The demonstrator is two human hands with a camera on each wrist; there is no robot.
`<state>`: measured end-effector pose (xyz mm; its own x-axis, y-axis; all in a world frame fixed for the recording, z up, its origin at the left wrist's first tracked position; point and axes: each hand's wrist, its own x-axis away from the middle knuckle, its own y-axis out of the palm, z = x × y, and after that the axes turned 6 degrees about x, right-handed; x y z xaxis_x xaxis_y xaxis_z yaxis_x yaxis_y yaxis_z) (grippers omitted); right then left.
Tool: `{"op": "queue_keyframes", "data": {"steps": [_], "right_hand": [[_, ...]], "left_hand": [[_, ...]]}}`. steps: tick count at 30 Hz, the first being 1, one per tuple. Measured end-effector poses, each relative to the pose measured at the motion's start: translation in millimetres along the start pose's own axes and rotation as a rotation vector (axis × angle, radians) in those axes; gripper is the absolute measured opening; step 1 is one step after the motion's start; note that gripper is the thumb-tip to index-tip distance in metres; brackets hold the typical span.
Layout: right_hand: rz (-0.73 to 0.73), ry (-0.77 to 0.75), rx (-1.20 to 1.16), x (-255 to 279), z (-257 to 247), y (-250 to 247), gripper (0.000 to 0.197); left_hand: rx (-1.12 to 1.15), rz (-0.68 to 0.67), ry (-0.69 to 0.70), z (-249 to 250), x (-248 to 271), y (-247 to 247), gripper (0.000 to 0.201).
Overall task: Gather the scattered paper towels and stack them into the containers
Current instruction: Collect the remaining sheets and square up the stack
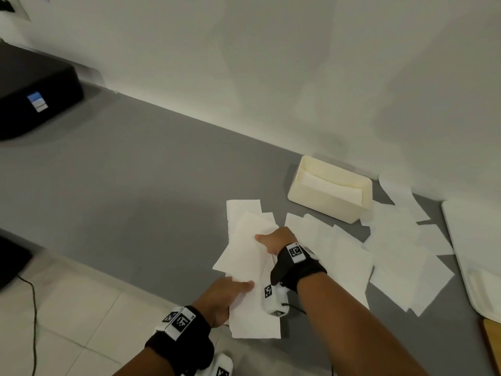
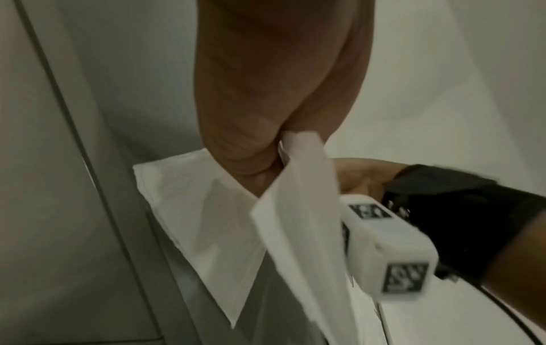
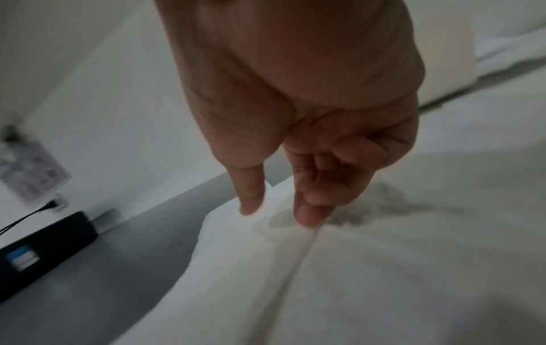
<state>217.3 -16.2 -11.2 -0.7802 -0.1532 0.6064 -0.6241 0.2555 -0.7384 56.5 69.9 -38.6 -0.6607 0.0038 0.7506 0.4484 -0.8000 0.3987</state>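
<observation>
While the left hand [image 1: 219, 297] pinches a bunch of towels [image 1: 249, 256] by the near end, the right hand [image 1: 276, 240] rests on top, thumb and pointer finger straight, the others curled. Thin sheets could slip out and fall if the pinch goes loose. More towels [image 1: 393, 253] lie just beside the box [image 1: 325, 202]. Plenty of bare gray mat [image 1: 135, 185] sits to the left.

Grey mat [image 1: 141, 164] against white wall [image 1: 244, 63]; pale tiled floor [image 1: 81, 308] beside; black box [image 1: 32, 88] far left, cable [image 1: 34, 308] trailing.
</observation>
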Motion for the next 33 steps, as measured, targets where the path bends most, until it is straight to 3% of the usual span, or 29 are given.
{"op": "queue_keyframes", "data": {"steps": [3, 7, 12, 14, 17, 19, 22, 29, 33], "right_hand": [[-0.020, 0.009, 0.070, -7.5, -4.1, 3.5, 0.050], [0.102, 0.062, 0.113, -6.6, 3.1, 14.1, 0.054], [-0.001, 0.088, -0.056, -14.3, 15.3, 16.8, 0.064], [-0.003, 0.065, -0.163, -20.2, 21.0, 15.3, 0.055], [-0.047, -0.024, -0.285, -24.3, 24.0, 7.9, 0.016], [-0.061, -0.049, -0.441, -24.4, 23.5, 0.7, 0.005], [-0.097, -0.075, -0.612, -20.1, 26.4, -12.4, 0.028], [-0.162, -0.154, -0.921, 7.1, 53.2, -26.8, 0.021], [-0.269, -0.191, -1.023, 33.1, 69.2, -31.7, 0.031]], "left_hand": [[-0.008, 0.008, 0.008, 0.9, 1.6, -0.6, 0.013], [-0.023, 0.017, 0.002, 0.9, -1.0, -0.8, 0.019], [-0.037, 0.025, -0.005, -2.4, -9.5, 2.1, 0.035], [-0.060, 0.045, 0.019, -1.6, -10.8, 3.1, 0.035], [-0.099, 0.020, 0.033, -0.6, -9.2, 2.7, 0.028], [-0.104, 0.010, 0.041, -1.1, -7.4, -2.9, 0.028], [-0.089, 0.031, 0.054, 0.0, -7.7, -12.4, 0.027], [0.002, 0.187, -0.048, 7.1, -21.7, -15.5, 0.025], [0.009, 0.147, -0.017, 6.2, -19.2, -10.0, 0.030]]}}
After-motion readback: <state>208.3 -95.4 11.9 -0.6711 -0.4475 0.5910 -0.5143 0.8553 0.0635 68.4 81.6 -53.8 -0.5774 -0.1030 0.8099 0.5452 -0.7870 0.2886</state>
